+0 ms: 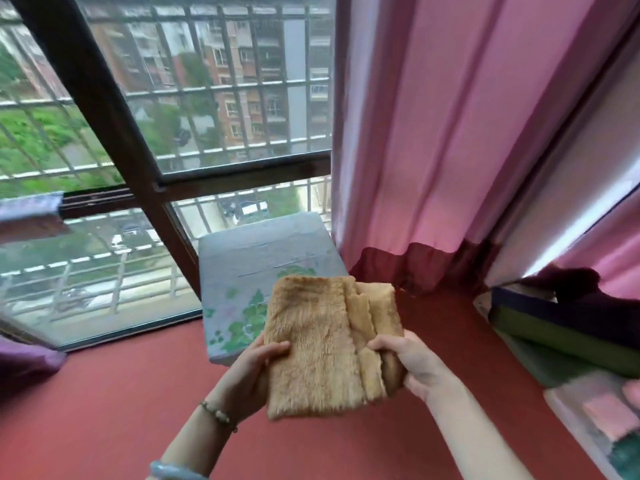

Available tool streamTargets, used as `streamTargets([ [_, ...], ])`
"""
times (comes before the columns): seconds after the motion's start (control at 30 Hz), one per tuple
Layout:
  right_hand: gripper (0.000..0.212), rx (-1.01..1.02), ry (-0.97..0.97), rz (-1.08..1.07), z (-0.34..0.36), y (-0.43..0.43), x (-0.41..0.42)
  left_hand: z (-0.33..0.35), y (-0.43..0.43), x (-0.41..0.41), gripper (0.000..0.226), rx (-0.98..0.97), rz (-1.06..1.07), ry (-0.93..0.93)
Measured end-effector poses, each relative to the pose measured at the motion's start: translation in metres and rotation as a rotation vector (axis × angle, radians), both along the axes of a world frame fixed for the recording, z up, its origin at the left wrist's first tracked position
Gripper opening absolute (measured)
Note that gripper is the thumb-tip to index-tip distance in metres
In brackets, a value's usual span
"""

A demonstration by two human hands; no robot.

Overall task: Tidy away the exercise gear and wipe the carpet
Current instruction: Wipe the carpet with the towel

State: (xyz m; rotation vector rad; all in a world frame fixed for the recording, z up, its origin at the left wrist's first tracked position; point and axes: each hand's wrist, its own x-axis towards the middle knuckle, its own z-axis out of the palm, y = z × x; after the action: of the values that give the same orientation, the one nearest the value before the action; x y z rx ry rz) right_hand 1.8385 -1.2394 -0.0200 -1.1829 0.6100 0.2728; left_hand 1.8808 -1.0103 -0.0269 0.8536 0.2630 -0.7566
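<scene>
A folded tan fluffy cloth (318,344) is held up in front of me above the red carpet (121,410). My left hand (252,372) grips its left edge with the thumb on top. My right hand (412,362) pinches the folded layers on its right side. Rolled dark blue and green exercise mats (554,327) lie stacked at the right, partly under the curtain hem.
A pale blue box with a leaf print (256,271) stands against the large barred window (207,98). Pink curtains (450,133) hang on the right. A clear plastic container (602,417) sits at the lower right. A purple cushion (24,362) lies at the left edge.
</scene>
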Motion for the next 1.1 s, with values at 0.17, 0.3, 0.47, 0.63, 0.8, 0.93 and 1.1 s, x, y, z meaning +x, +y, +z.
streamTargets([
  [0.17, 0.021, 0.024, -0.018, 0.021, 0.000, 0.031, 0.032, -0.001, 0.035, 0.027, 0.063, -0.032, -0.071, -0.045],
  [0.3, 0.026, -0.018, -0.011, 0.059, -0.010, 0.035, 0.066, -0.019, 0.043, 0.055, 0.047, 0.086, 0.030, -0.089],
  [0.47, 0.027, -0.014, 0.019, 0.116, -0.028, 0.035, 0.128, -0.029, 0.047, 0.097, 0.042, 0.073, 0.120, -0.094],
  [0.63, 0.026, -0.022, 0.061, 0.182, -0.050, 0.034, 0.210, -0.046, 0.046, 0.163, 0.043, 0.124, 0.183, -0.067],
  [0.8, 0.027, -0.031, 0.114, 0.256, -0.064, 0.022, 0.295, -0.062, 0.036, 0.229, 0.047, 0.121, 0.244, -0.029],
  [0.93, 0.024, -0.064, 0.120, 0.329, -0.080, 0.019, 0.353, -0.080, 0.035, 0.272, 0.074, 0.110, 0.315, -0.016],
  [1.1, 0.024, -0.149, 0.153, 0.351, -0.112, 0.025, 0.399, -0.112, 0.041, 0.317, 0.050, 0.293, 0.341, 0.013],
])
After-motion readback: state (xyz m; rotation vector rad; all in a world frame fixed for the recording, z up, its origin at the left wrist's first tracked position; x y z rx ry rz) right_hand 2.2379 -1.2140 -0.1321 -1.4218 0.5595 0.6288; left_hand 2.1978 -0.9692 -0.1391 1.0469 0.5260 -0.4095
